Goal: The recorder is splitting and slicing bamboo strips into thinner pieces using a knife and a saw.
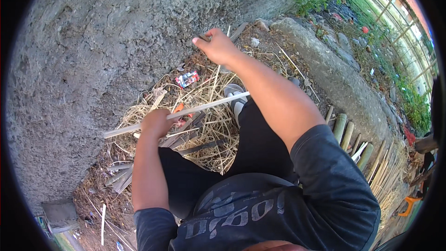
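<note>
My left hand (pixel 157 122) is closed around a long pale strip (pixel 213 104), which looks like split bamboo. The strip runs slantwise from the wall side to above my shoe (pixel 235 97). Farther forward and to the right, my right hand (pixel 219 49) is raised near the wall, apart from the strip. Its fingers pinch a thin dark piece (pixel 202 38), whose kind I cannot make out. An orange thing (pixel 180 108), partly hidden, shows just beside my left hand. Pale shavings (pixel 218 132) and flat brown pieces (pixel 186 132) lie beneath.
A rough grey wall (pixel 93 56) rises on the left and ahead. A red and white packet (pixel 187 79) lies among the shavings. To the right run a stone ledge (pixel 320 60) and several bamboo poles (pixel 347 134). An orange handle (pixel 409 206) shows at far right.
</note>
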Tool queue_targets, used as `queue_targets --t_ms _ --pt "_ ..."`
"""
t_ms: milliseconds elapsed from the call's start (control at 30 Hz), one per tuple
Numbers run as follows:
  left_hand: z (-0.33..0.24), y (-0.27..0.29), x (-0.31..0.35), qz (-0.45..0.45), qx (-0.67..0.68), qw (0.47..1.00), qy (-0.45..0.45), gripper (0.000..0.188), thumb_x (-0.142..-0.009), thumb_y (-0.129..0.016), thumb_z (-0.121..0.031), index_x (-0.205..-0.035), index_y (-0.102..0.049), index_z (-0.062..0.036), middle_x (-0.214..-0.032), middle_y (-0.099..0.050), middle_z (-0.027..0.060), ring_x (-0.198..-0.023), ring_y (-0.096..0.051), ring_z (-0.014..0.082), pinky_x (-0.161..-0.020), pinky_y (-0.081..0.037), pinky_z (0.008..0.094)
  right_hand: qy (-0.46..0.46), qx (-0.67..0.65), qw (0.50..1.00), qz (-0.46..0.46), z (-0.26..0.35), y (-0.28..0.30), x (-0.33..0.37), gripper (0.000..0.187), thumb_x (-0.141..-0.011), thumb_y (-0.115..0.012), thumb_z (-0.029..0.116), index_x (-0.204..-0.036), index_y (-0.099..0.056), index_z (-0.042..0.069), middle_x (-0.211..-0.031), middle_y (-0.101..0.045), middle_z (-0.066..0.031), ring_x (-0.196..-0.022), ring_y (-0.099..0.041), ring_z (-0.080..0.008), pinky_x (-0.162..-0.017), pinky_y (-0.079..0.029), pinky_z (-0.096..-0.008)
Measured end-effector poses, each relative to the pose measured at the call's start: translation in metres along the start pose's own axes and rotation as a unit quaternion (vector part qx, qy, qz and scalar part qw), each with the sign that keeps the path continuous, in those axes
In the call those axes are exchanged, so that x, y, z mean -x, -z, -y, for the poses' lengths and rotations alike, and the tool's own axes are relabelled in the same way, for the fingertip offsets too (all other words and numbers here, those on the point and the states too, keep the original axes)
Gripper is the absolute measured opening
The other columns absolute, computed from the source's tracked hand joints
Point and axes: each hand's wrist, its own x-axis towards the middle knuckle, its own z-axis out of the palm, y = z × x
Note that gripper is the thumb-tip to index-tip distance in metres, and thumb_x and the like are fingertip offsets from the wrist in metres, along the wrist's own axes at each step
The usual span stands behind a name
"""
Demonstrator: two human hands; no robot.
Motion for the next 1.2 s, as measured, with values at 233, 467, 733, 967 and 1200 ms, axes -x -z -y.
queue_targets --t_ms 233,467,733,967,1200 --pt "0.049 0.021 0.035 -0.123 -0.01 0.99 0.069 0.029 -0.08 -0.072 -0.038 -0.096 -0.071 -0.0147 -0.09 -0.07 0.0101 -0.087 -0.066 0.0307 -0.079 -0.05 0.044 0.154 0.181 0.961 -0.142 0.004 0.052 0.018 0.062 -0.089 -0.059 0.053 -0.127 -0.049 0.004 -0.085 -0.069 -0.02 -0.08 -0.068 -0.0389 -0.07 -0.053 -0.048" --pt "0.061 -0.003 0.034 -0.144 0.066 0.978 0.135 0.029 -0.08 -0.072 -0.038 -0.1 -0.072 -0.0169 -0.087 -0.071 0.0105 -0.086 -0.068 0.0306 -0.079 -0.051 0.0428 0.341 0.279 0.841 -0.315 -0.001 0.06 0.02 0.05 -0.089 -0.062 0.048 -0.115 -0.058 0.006 -0.065 -0.065 -0.014 -0.058 -0.065 -0.0346 -0.052 -0.051 -0.0447" --pt "0.097 0.005 0.046 -0.078 0.059 0.979 0.182 0.036 -0.078 -0.074 -0.041 -0.103 -0.07 -0.0143 -0.097 -0.07 0.0115 -0.094 -0.066 0.0326 -0.081 -0.052 0.045 0.33 0.212 0.884 -0.255 0.027 0.029 0.05 0.051 -0.089 -0.061 0.047 -0.112 -0.058 0.001 -0.079 -0.067 -0.0178 -0.075 -0.065 -0.0397 -0.067 -0.05 -0.049" --pt "0.116 -0.025 0.082 -0.082 0.063 0.98 0.169 0.036 -0.084 -0.066 -0.041 -0.094 -0.07 -0.0066 -0.092 -0.069 0.017 -0.089 -0.065 0.0361 -0.079 -0.05 0.0468 0.076 0.067 0.993 0.06 -0.008 -0.114 0.132 0.06 -0.094 -0.047 0.055 -0.091 -0.063 -0.003 -0.079 -0.065 -0.0235 -0.08 -0.063 -0.044 -0.072 -0.048 -0.0489" --pt "0.107 0.0 0.055 0.013 0.002 0.984 0.175 0.046 -0.096 -0.048 -0.048 -0.094 -0.071 -0.0086 -0.098 -0.069 0.0159 -0.095 -0.066 0.0323 -0.081 -0.051 0.0468 0.087 0.119 0.964 0.222 -0.049 -0.179 0.161 0.053 -0.097 -0.044 0.049 -0.092 -0.063 0.001 -0.079 -0.066 -0.0195 -0.08 -0.065 -0.0387 -0.074 -0.05 -0.0484"
